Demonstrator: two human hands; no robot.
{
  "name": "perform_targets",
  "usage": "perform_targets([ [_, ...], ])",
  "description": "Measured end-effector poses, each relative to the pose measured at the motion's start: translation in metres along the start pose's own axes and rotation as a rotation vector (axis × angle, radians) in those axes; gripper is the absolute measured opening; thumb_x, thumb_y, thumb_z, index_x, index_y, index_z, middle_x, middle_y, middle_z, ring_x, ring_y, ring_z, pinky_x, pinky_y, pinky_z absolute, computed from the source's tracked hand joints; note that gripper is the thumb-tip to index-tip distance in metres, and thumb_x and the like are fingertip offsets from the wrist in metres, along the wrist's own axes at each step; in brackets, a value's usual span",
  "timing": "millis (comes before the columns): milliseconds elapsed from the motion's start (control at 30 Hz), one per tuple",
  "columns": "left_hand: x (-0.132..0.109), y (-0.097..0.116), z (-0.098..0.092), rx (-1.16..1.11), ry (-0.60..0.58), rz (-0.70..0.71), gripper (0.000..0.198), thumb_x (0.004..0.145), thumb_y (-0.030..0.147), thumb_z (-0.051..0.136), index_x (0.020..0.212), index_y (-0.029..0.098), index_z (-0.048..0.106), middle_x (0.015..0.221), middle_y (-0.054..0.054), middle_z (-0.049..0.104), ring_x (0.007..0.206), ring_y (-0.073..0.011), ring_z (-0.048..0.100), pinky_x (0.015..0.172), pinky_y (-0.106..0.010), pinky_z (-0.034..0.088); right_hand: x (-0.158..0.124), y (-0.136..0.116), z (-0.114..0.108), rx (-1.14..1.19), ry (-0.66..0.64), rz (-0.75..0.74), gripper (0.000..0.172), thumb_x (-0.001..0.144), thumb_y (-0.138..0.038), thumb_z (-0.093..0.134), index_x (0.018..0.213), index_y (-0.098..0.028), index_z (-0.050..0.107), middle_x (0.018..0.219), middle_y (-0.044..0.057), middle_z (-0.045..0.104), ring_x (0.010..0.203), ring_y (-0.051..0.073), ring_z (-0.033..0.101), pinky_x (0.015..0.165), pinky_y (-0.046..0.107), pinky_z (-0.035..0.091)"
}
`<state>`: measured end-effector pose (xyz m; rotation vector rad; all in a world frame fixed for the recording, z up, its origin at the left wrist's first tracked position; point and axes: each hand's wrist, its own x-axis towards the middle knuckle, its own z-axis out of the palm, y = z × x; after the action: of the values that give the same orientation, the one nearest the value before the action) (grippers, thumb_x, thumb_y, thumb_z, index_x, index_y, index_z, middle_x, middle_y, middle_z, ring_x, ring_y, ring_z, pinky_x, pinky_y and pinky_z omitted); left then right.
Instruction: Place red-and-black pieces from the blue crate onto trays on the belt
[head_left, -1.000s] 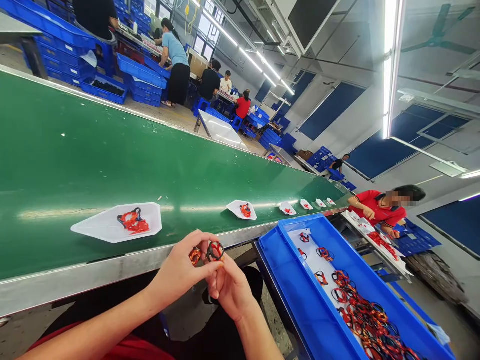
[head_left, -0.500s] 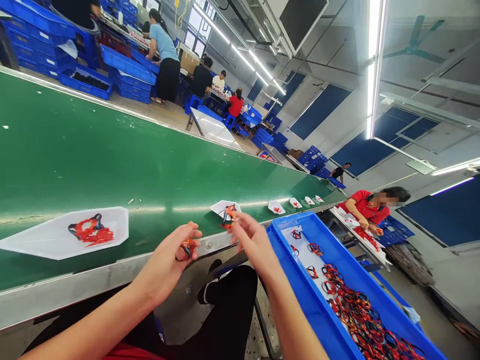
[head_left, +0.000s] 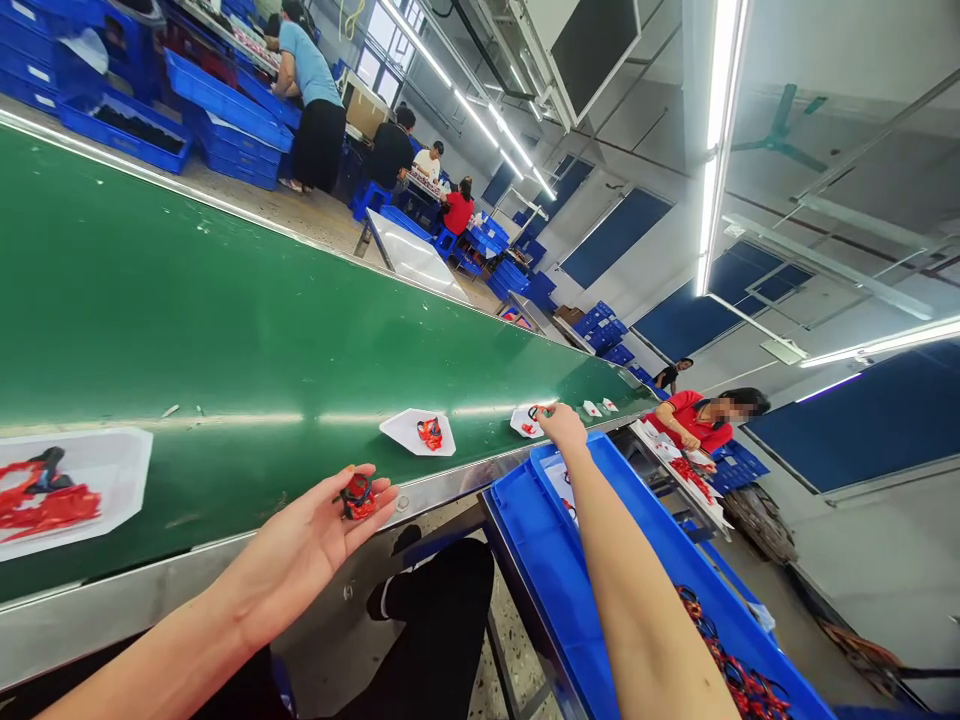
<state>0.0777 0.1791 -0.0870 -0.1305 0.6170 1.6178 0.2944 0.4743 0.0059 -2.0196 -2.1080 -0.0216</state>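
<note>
Blue tray (head_left: 529, 560) — red-black cords (head_left: 731, 655) heaped; left hand (head_left: 300, 545) cradles cord bundle (head_left: 358, 497).

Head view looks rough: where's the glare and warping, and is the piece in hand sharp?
In the head view, the ceiling light strip blows out white, a glare band crosses the green conveyor belt, wide-angle warping bends the belt's edge, and the red-and-black bundle on the left hand looks fairly sharp.

Gap between left hand (head_left: 300, 535) and right hand (head_left: 562, 428) runs above the steel belt edge (head_left: 442, 482). White paper tray (head_left: 397, 426) sits under it on the green conveyor belt (head_left: 225, 290). Blue crate rim (head_left: 517, 490) blocks low passes under right forearm (head_left: 637, 600).
</note>
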Motion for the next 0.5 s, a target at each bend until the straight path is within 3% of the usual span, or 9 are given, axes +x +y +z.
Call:
perform_targets([
  [133, 0.0, 0.002, -0.001, 0.073, -0.002, -0.038, 0.018, 0.086, 0.023, 0.055, 0.099, 0.014, 0.061, 0.094, -0.009, 0.063, 0.078, -0.0159, 0.066, 0.063, -0.025, 0.059, 0.001, -0.004, -0.004, 0.147, -0.052, -0.03, 0.047, 0.08, -0.028, 0.056, 0.121, -0.004, 0.054, 0.1, 0.021, 0.067, 0.087, 0.024, 0.065, 0.071, 0.032, 0.049],
  [233, 0.001, -0.002, -0.001, 0.07, -0.041, -0.066, 0.024, 0.083, 0.035, 0.058, 0.097, 0.016, 0.061, 0.079, -0.002, 0.058, 0.049, -0.0049, 0.05, 0.036, -0.014, 0.044, -0.02, -0.021, -0.008, 0.305, -0.14, -0.15, 0.043, 0.086, -0.03, 0.047, 0.122, -0.008, 0.052, 0.096, 0.015, 0.068, 0.071, 0.016, 0.065, 0.058, 0.025, 0.05],
  [333, 0.002, -0.01, 0.001, 0.059, -0.111, -0.096, 0.028, 0.083, 0.042, 0.056, 0.09, 0.015, 0.061, 0.069, 0.002, 0.051, 0.041, -0.0017, 0.034, 0.03, -0.012, 0.029, -0.068, -0.045, -0.012, 0.469, -0.256, -0.351, 0.035, 0.086, -0.035, 0.047, 0.116, -0.018, 0.056, 0.095, 0.007, 0.068, 0.065, 0.011, 0.061, 0.052, 0.02, 0.047],
  [400, 0.0, -0.014, 0.002, 0.091, -0.149, -0.105, 0.032, 0.084, 0.046, 0.053, 0.089, 0.015, 0.06, 0.07, 0.002, 0.05, 0.041, -0.0018, 0.032, 0.031, -0.012, 0.026, -0.113, -0.061, -0.018, 0.614, -0.401, -0.617, 0.033, 0.084, -0.034, 0.052, 0.113, -0.019, 0.058, 0.089, 0.006, 0.067, 0.06, 0.01, 0.058, 0.049, 0.021, 0.045],
  [500, -0.004, -0.019, 0.003, 0.159, -0.207, -0.098, 0.041, 0.084, 0.055, 0.047, 0.091, 0.016, 0.059, 0.074, 0.001, 0.051, 0.045, -0.0032, 0.034, 0.033, -0.014, 0.026, -0.18, -0.077, -0.024, 0.543, -0.488, -0.927, 0.031, 0.085, -0.028, 0.053, 0.115, -0.024, 0.057, 0.092, 0.002, 0.065, 0.058, 0.009, 0.054, 0.055, 0.022, 0.045],
])
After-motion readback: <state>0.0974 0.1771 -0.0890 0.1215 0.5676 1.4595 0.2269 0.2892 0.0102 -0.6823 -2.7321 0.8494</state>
